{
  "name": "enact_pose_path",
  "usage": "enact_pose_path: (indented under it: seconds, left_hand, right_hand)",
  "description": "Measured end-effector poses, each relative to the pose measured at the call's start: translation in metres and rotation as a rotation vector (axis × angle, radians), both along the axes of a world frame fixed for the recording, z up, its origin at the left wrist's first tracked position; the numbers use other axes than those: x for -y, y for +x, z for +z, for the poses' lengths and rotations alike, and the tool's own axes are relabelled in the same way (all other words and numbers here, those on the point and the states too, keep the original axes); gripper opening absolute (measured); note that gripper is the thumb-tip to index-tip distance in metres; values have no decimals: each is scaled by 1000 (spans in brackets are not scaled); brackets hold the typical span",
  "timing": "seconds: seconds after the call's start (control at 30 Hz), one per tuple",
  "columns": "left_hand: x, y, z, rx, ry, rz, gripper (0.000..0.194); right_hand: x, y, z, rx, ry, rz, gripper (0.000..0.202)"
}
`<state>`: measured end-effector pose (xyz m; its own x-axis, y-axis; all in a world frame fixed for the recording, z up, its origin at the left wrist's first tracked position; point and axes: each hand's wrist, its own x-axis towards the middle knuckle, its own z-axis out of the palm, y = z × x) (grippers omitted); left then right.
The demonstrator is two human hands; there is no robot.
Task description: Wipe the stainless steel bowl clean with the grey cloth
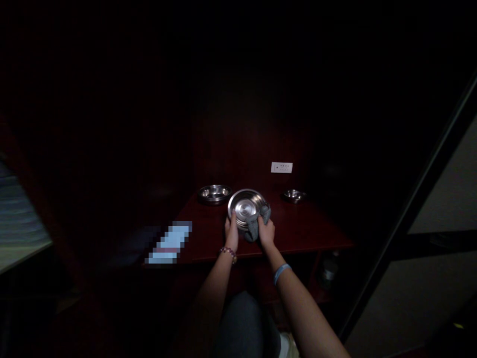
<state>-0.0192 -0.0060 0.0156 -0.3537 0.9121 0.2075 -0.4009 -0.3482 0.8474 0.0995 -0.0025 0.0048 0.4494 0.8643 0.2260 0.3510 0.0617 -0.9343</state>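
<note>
Both my hands are raised over a dark red shelf (212, 243), around a shiny steel bowl (245, 208) tilted so its inside faces me. My left hand (231, 233) grips the bowl's left side, thumb over the rim. A grey cloth (252, 227) is bunched in my right hand (266, 231), which is closed on it and presses it against the bowl's lower right rim. Behind to the left, a steel bowl or stack of bowls (215, 194) rests on the shelf. A smaller steel bowl (294, 196) stands at the back right.
A white wall socket (281, 167) is set in the back panel. A pixelated bright patch (169, 243) lies at the left. Under the shelf at right stands a clear container (328, 273). My knee (242, 318) is below the shelf's front edge. Surroundings are very dark.
</note>
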Motion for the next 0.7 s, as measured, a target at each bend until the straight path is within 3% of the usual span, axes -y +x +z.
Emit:
enact_pose_path:
  seconds: [0.5,0.7]
  left_hand:
    - [-7,-1,-10,-68,39,-45,46]
    - [-13,-2,-13,-73,69,-26,44]
  right_hand:
    - [3,1,2,53,5,-23,41]
    - [0,1,-1,-54,132,65,43]
